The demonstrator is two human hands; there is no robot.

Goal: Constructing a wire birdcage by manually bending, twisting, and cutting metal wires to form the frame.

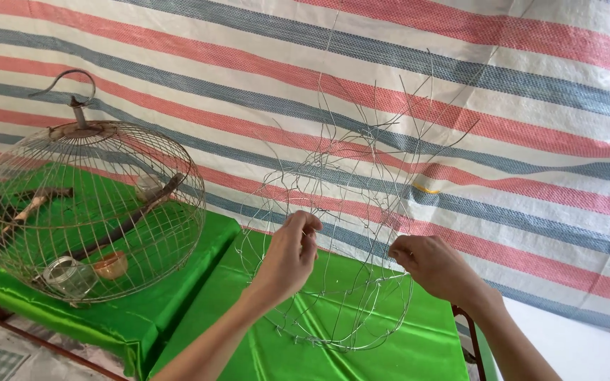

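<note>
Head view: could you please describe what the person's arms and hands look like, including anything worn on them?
Both forearms are bare, with no sleeves in view. The left hand and the right hand wear no gloves, and no rings, watch or bracelets show on the fingers or wrists. The arms are slim and enter from the bottom edge.

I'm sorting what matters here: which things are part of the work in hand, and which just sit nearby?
In hand:
- wire frame, half-woven
- left hand, pinching its wires
- right hand, pinching its wires

Nearby:
- finished cage, with perches, cups
- green cloth
- striped tarp
</note>
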